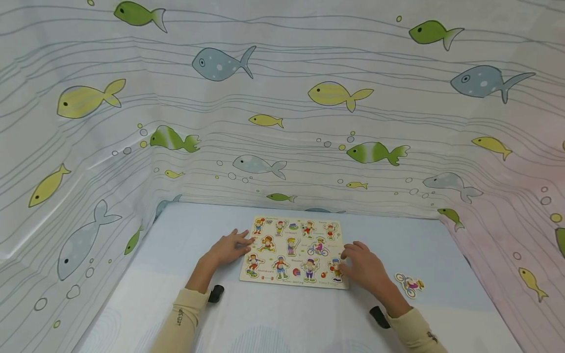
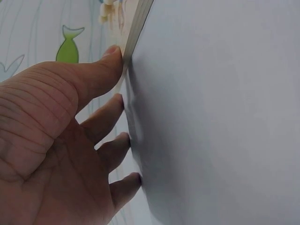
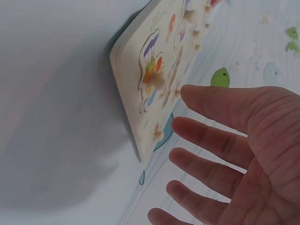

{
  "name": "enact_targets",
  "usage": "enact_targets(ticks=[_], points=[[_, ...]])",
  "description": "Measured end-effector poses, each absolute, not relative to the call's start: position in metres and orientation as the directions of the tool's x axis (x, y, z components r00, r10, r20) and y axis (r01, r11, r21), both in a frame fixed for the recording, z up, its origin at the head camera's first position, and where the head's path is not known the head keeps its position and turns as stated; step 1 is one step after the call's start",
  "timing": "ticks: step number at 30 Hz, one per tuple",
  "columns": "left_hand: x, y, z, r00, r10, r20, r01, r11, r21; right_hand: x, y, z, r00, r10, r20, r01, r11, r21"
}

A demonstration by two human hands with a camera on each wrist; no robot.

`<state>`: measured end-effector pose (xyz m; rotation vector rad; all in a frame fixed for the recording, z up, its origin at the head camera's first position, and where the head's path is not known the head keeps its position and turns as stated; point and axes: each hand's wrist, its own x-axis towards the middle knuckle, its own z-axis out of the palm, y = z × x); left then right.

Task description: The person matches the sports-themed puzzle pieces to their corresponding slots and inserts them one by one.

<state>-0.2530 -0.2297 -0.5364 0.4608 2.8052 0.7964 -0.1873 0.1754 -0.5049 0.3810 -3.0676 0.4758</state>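
Observation:
A wooden knob puzzle board with sports figures lies flat on the table. At its left edge, my left hand touches the side with the thumb. The other fingertips of that hand rest on the tabletop, fairly straight. Beside the right edge is my right hand. In the right wrist view its fingers are spread and hold nothing, near the knobbed figure pieces. A loose cyclist piece lies on the table, right of the right hand.
The table has a pale blue and white cover. Fish-patterned sheets rise behind it and on both sides. A dark wrist device sits at the left wrist, another dark one at the right.

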Motion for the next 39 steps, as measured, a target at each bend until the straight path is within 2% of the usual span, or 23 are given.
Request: enact_targets(ticks=[39], points=[[-0.253,-0.23,-0.535,-0.931,0.351,-0.098,0.253,0.817,0.519,-0.174,0.239,-0.51,-0.987,-0.152,0.046,-0.158,0.956,-0.247]])
